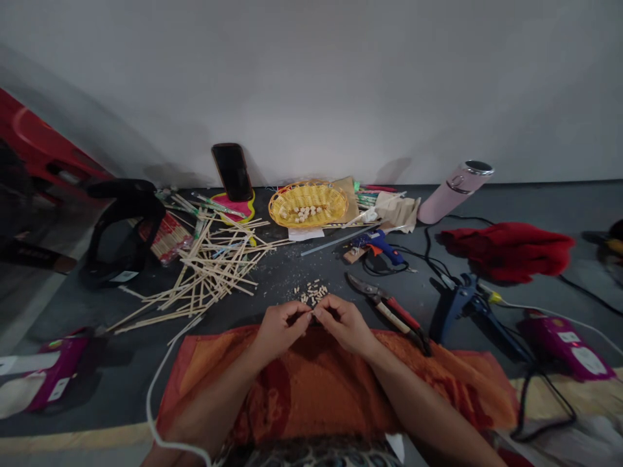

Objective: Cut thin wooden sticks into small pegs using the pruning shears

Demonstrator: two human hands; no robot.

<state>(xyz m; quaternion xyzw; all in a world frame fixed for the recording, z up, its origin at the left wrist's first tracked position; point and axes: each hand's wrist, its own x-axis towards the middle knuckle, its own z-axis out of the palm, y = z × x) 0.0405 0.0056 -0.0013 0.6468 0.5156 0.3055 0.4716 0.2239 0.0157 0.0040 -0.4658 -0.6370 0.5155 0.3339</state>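
My left hand (pixel 285 325) and my right hand (pixel 344 323) meet above the near edge of an orange towel (pixel 311 383). Thumb and forefinger of each are pinched, and the tips almost touch. Whatever small thing sits between the fingertips is too tiny and covered to name. Just beyond them lies a little heap of short cut wooden stick pieces (pixel 315 292) on the dark table. To the right, pruning shears (pixel 384 305) with red and pale handles lie partly on the towel. A yellow wicker basket (pixel 335 214) farther back holds several small pale wooden clusters.
Long wooden sticks (pixel 209 272) are piled at left, beside a black strap-like object (pixel 124 227). A phone (pixel 232 172) leans at the back. Right of centre are a blue glue gun (pixel 382 246), pink flask (pixel 455 191), red cloth (pixel 511 250) and blue-handled tool (pixel 460 305); cables run among them.
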